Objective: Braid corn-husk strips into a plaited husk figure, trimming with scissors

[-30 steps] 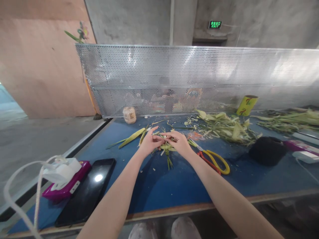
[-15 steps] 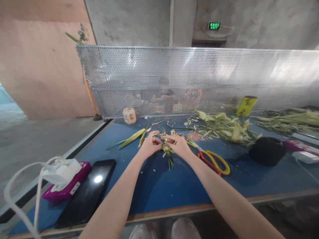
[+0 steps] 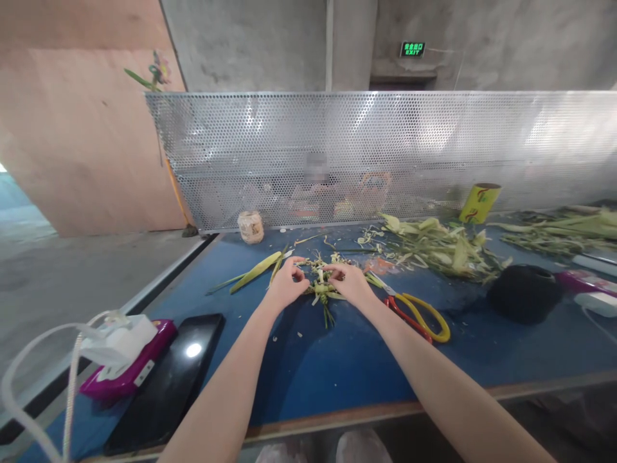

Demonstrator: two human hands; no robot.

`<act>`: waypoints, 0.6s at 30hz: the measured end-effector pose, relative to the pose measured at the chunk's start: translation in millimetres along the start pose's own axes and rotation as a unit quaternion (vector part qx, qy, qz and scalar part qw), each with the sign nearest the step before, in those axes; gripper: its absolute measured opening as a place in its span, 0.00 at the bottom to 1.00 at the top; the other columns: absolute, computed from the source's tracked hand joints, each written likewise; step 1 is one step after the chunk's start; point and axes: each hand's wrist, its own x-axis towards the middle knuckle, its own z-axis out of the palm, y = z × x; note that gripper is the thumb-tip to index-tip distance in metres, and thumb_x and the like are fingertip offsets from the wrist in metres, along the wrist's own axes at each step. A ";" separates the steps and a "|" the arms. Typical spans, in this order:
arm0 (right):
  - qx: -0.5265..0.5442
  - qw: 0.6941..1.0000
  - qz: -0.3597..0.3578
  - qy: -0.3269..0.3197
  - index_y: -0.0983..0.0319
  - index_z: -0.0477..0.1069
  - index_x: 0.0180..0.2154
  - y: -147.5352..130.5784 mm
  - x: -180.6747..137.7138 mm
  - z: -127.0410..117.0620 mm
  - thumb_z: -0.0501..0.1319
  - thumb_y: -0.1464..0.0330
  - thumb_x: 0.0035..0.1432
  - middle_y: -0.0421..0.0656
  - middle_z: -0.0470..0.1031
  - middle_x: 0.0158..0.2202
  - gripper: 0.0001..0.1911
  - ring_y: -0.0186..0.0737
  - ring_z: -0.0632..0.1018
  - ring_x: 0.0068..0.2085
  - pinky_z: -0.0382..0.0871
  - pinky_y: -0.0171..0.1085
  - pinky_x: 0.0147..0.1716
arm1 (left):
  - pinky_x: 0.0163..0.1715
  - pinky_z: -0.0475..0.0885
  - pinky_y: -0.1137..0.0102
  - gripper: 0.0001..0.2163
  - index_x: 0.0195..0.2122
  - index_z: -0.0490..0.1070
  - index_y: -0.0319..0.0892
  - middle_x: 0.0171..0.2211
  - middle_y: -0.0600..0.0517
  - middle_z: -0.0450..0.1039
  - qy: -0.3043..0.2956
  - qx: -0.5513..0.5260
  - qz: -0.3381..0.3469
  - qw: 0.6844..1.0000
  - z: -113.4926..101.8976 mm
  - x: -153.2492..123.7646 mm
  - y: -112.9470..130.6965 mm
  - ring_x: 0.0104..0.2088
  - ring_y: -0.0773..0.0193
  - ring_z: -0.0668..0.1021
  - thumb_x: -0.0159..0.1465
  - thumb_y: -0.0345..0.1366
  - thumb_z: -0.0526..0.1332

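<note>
Both my hands meet over a small bundle of green and yellow leaf strips [image 3: 322, 290] lying on the blue table [image 3: 337, 366]. My left hand [image 3: 285, 286] has its fingers curled and pinches the left side of the bundle. My right hand [image 3: 351, 281] is closed too, gripping the right side of the same bundle. Short stem ends stick out below the bundle toward me. Red and yellow scissors [image 3: 415, 311] lie just right of my right wrist.
A long leaf [image 3: 255, 270] lies left of my hands. A heap of leaf scraps [image 3: 436, 247] and a black yarn ball [image 3: 524, 292] are to the right. A phone [image 3: 166, 379], a magenta pack with a white charger [image 3: 123, 357], a twine roll [image 3: 250, 226] and a perforated metal screen [image 3: 385, 154] surround the area.
My hands have drawn closer together and lowered onto the leaf bundle, the spread fingers of the right hand closing on it. The view has shifted slightly.
</note>
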 end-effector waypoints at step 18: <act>0.099 0.993 0.021 0.068 0.59 0.48 0.33 0.8 2.2 7.2 0.52 0.77 0.39 0.30 0.60 0.18 0.17 0.35 0.67 0.23 0.59 0.35 0.29 | 0.28 0.64 0.75 0.21 0.42 0.61 0.39 0.24 0.54 0.71 -0.066 -0.465 -0.082 0.879 1.8 -4.2 19.3 0.33 0.63 0.75 0.47 0.31 0.66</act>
